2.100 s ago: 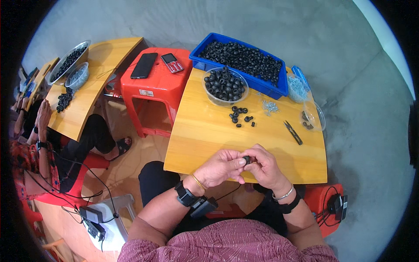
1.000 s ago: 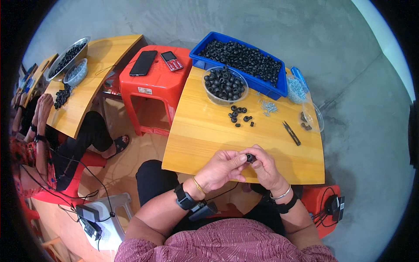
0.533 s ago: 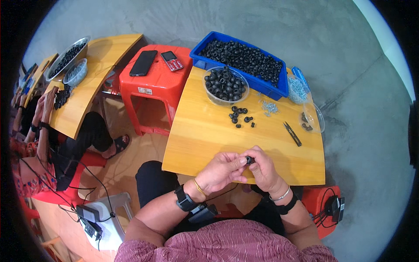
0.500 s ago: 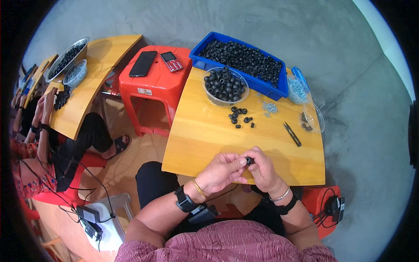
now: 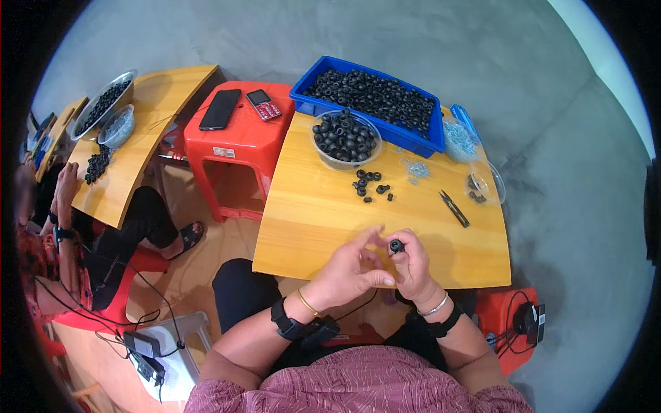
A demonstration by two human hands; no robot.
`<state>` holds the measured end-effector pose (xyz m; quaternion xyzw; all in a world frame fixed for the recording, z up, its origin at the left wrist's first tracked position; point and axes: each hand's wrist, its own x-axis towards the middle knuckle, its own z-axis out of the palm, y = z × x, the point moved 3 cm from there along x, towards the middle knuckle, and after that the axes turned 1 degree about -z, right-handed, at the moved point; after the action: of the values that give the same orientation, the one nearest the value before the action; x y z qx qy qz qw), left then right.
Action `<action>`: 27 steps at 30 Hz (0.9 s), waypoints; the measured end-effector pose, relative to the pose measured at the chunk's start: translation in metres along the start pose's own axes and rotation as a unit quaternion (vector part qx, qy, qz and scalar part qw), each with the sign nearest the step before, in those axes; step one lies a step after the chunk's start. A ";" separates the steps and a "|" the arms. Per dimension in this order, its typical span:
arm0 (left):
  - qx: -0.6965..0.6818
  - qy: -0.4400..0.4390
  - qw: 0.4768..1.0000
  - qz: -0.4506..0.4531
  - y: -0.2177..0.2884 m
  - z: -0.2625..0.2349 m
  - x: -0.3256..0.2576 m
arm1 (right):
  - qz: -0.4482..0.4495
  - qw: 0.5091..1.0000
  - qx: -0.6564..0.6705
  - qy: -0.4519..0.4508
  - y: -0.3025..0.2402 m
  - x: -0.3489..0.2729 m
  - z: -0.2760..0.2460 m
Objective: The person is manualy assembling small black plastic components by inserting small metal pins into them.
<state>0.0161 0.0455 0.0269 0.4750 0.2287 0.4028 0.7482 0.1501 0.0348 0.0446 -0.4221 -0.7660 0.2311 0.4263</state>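
Observation:
A small black ring-shaped rubber part (image 5: 396, 246) sits between the thumb and fingers of my right hand (image 5: 412, 265), over the table's near edge. Beside it, my left hand (image 5: 352, 268) has its thumb and fingers spread apart, with nothing in them. Farther up the table lie several loose black parts (image 5: 362, 183). Behind these stands a clear round bowl (image 5: 335, 164) heaped with black parts. To their right is a small pile of pale blue bits (image 5: 416, 170), and a pair of thread snips (image 5: 454, 208) lies nearer my right hand.
A blue tray (image 5: 375, 113) full of black parts stands at the table's far edge. Tubs (image 5: 497, 184) sit at the right edge. Left, a red stool (image 5: 237, 146) bears two phones (image 5: 220, 109). Another person (image 5: 65, 186) works at the neighbouring table. Cables hang around a white stool (image 5: 186, 372).
My left hand has come off the black part and opened, moving slightly left. The right hand keeps hold of it, now a little higher. The view has shifted slightly.

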 end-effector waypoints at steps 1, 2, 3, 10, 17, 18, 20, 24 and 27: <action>0.077 0.044 0.992 0.087 0.004 0.001 -0.001 | 0.006 1.000 -0.006 -0.007 0.001 0.000 -0.001; 0.077 0.045 0.992 0.086 0.004 0.003 -0.001 | 0.007 1.000 -0.006 -0.007 0.002 -0.001 0.002; 0.168 0.044 0.978 0.119 0.008 0.006 0.000 | -0.017 1.000 -0.019 -0.003 0.001 -0.003 0.005; 0.228 0.054 0.961 0.147 -0.009 -0.002 0.005 | 0.007 0.999 -0.007 -0.037 -0.003 -0.004 0.012; 0.206 0.063 0.969 0.122 -0.006 0.001 0.003 | -0.025 0.998 -0.045 -0.024 0.002 -0.004 0.013; 0.191 0.067 0.972 0.122 -0.008 0.001 0.004 | -0.036 0.997 -0.058 -0.021 0.004 -0.004 0.014; 0.178 0.071 0.974 0.122 -0.011 -0.001 0.005 | -0.047 0.996 -0.069 -0.019 0.004 -0.003 0.015; 0.198 0.075 0.971 0.115 -0.012 -0.002 0.005 | -0.020 0.998 -0.054 -0.012 0.001 -0.001 0.015; 0.227 0.070 0.963 0.127 -0.014 -0.003 0.007 | -0.012 0.999 -0.045 -0.008 0.003 -0.002 0.014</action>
<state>0.0235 0.0494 0.0137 0.6279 0.3038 0.4645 0.5455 0.1404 0.0343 0.0345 -0.4295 -0.7839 0.1946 0.4039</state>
